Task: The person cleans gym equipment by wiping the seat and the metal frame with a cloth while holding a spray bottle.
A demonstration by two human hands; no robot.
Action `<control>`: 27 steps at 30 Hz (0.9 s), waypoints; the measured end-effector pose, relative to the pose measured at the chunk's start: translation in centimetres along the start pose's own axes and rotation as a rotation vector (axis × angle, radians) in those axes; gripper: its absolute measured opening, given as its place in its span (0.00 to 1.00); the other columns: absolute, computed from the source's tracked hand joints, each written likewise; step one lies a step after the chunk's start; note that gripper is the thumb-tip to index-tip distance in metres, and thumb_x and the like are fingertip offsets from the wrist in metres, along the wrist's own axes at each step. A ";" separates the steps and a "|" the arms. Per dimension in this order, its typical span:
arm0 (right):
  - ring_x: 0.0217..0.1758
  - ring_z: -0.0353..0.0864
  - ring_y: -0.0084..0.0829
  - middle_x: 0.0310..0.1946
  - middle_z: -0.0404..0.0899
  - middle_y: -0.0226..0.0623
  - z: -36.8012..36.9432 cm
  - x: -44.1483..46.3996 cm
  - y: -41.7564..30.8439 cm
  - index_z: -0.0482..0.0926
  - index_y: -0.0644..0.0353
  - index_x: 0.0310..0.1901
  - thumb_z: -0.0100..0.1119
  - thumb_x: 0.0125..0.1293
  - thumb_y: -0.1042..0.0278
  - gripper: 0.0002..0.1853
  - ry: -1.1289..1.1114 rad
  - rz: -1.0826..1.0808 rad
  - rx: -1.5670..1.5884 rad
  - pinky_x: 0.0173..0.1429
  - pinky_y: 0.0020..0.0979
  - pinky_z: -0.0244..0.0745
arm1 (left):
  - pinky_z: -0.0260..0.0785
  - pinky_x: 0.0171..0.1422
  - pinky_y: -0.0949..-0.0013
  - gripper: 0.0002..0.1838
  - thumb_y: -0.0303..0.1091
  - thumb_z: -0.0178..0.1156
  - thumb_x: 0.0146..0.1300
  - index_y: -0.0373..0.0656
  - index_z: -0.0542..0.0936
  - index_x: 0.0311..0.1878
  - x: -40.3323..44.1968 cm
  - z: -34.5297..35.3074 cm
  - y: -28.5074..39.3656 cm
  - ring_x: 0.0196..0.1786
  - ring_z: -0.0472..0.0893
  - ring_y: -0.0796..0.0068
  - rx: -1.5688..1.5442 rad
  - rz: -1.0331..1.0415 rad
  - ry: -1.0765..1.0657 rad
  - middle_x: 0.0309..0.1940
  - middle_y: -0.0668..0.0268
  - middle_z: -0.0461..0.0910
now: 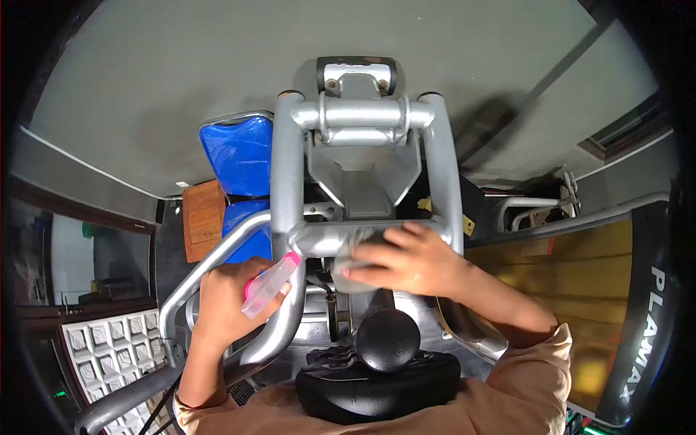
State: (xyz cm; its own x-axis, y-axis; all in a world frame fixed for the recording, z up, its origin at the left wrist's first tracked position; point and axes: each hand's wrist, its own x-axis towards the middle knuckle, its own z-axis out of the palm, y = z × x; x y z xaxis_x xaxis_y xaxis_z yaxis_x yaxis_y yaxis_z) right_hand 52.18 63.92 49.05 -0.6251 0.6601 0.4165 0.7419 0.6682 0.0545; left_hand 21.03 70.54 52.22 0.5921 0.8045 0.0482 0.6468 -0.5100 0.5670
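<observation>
My left hand [243,301] is wrapped around a small clear plastic bottle [270,288] with pink parts, tilted beside the left upright of the silver metal frame [288,159]. Under my right hand [417,262] is a grey cloth [354,270], pressed against the lower crossbar [319,239] of that frame. Motion blurs the cloth and the fingertips holding it. Below the crossbar, close to my body, sit a round black pad [388,339] and a wider black cushion [377,388].
A blue chair [239,156] and a brown wooden piece [203,221] stand behind the frame on the left. Curved silver tubing [210,261] runs along my left side. At right is a dark panel lettered PLAMAX [645,319]. A grey wall [217,58] closes off the far side.
</observation>
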 end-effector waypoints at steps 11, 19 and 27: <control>0.58 0.82 0.47 0.51 0.81 0.48 -5.8 -6.2 4.0 0.85 0.62 0.55 0.60 0.46 0.86 0.29 0.292 0.698 0.379 0.62 0.38 0.77 | 0.76 0.33 0.59 0.14 0.48 0.73 0.58 0.48 0.86 0.36 3.2 -0.3 5.0 0.28 0.86 0.57 0.270 0.237 -0.210 0.24 0.62 0.84; 0.56 0.82 0.44 0.49 0.83 0.47 -4.2 -10.8 2.4 0.84 0.67 0.52 0.59 0.52 0.85 0.23 0.408 0.912 0.496 0.61 0.36 0.77 | 0.75 0.34 0.57 0.20 0.43 0.74 0.43 0.45 0.83 0.38 6.7 1.5 9.7 0.29 0.84 0.58 0.321 0.526 -0.234 0.24 0.64 0.80; 0.52 0.84 0.47 0.50 0.81 0.43 -4.2 -8.8 1.4 0.86 0.56 0.54 0.66 0.51 0.80 0.25 0.218 0.820 0.355 0.55 0.39 0.81 | 0.75 0.36 0.58 0.18 0.42 0.73 0.43 0.47 0.81 0.37 7.0 1.7 9.9 0.30 0.84 0.59 0.343 0.549 -0.205 0.24 0.65 0.80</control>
State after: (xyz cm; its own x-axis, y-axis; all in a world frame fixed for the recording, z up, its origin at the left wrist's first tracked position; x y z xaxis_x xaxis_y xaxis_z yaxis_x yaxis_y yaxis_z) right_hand 59.71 57.62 49.31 0.1500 0.9186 0.3657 0.7925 0.1094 -0.5999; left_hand 32.40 70.60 56.80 0.9354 0.3448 0.0785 0.3225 -0.9229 0.2102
